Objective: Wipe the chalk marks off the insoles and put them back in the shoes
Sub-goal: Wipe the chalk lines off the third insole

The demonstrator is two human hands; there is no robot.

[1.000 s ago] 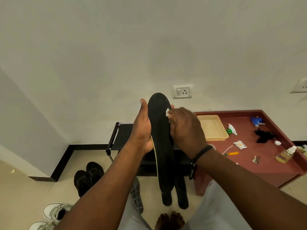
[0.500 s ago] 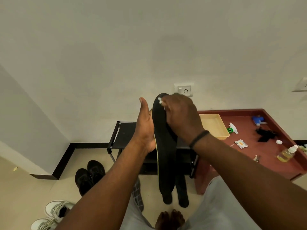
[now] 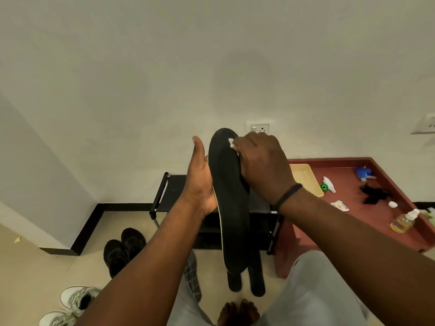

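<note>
Right hand (image 3: 261, 161), pinching white wipe (image 3: 231, 142), shifted toeward; left hand (image 3: 200, 182) grips flexible, light black foam insole (image 3: 229, 208) mid-length.

1. The insole (image 3: 231, 208) in my left grip (image 3: 200, 182) looks matt black, cloth-faced.
2. My right grip (image 3: 261, 163) pinches a white, papery wad (image 3: 231, 142).
3. The bench (image 3: 367, 222) looks matt red-brown.
</note>
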